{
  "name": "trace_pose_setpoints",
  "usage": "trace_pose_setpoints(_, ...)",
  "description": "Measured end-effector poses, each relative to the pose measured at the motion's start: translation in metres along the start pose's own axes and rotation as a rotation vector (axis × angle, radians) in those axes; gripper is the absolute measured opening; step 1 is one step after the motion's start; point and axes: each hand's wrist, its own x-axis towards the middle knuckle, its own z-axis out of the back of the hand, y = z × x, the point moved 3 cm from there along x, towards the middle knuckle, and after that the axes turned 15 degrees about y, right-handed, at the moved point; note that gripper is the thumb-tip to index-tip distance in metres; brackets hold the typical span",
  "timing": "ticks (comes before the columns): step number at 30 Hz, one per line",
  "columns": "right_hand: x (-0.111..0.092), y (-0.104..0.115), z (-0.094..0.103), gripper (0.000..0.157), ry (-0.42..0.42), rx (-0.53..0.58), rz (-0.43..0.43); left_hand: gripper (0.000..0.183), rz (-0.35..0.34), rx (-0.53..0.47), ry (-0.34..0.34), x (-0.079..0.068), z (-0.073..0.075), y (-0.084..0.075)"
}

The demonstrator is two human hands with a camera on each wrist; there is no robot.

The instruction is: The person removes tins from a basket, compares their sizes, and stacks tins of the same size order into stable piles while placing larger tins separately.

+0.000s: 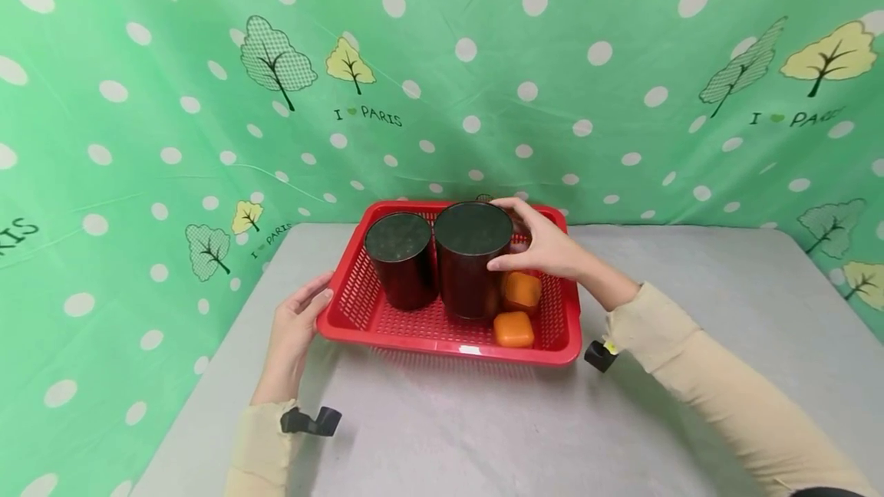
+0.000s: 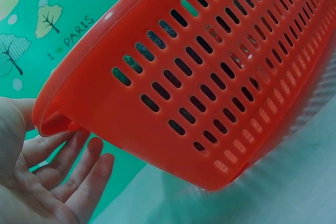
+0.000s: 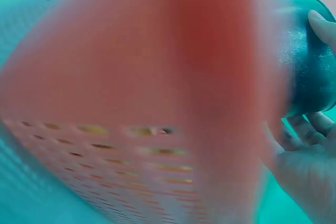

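Observation:
A red plastic basket (image 1: pixel 414 345) with slotted walls holds two dark cylindrical canisters and two small orange rounded blocks. My left hand (image 1: pixel 297 328) grips the basket's left end, the thumb at the rim and the fingers below it in the left wrist view. My right hand (image 1: pixel 545 244) reaches over the basket's right side and holds the larger canister (image 1: pixel 471 274), thumb in front and fingers behind. Left of it stands the smaller canister (image 1: pixel 404 263), tilted slightly. Under my right hand lie one orange block (image 1: pixel 521 290) and, nearer the front, another orange block (image 1: pixel 513 330).
The basket is on a grey table (image 1: pixel 442 420), close to the back edge. Behind and to the left hangs a green cloth (image 1: pixel 442 83) with white dots and printed trees. Each wrist wears a black camera mount, including a left mount (image 1: pixel 311 422).

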Motion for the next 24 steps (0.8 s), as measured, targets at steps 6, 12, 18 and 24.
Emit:
trace_pose_setpoints(6, -0.017, 0.019, 0.021, 0.078, -0.083, 0.035, 0.045, 0.050, 0.022, 0.005, 0.004, -0.001, -0.001, 0.000)
trace_pose_setpoints(12, -0.043, 0.037, 0.050, 0.071, -0.212, 0.089, 0.093, 0.049, 0.023, -0.004, -0.002, 0.000, -0.002, 0.001)
trace_pose_setpoints(18, -0.081, 0.045, 0.079, 0.065, -0.330, 0.111, 0.166, 0.051, 0.023, -0.021, -0.002, 0.000, -0.003, 0.001)
trace_pose_setpoints(24, -0.121, 0.036, 0.105, 0.065, -0.451, 0.087, 0.128, 0.052, 0.023, -0.033, -0.006, 0.000, -0.002, 0.000)
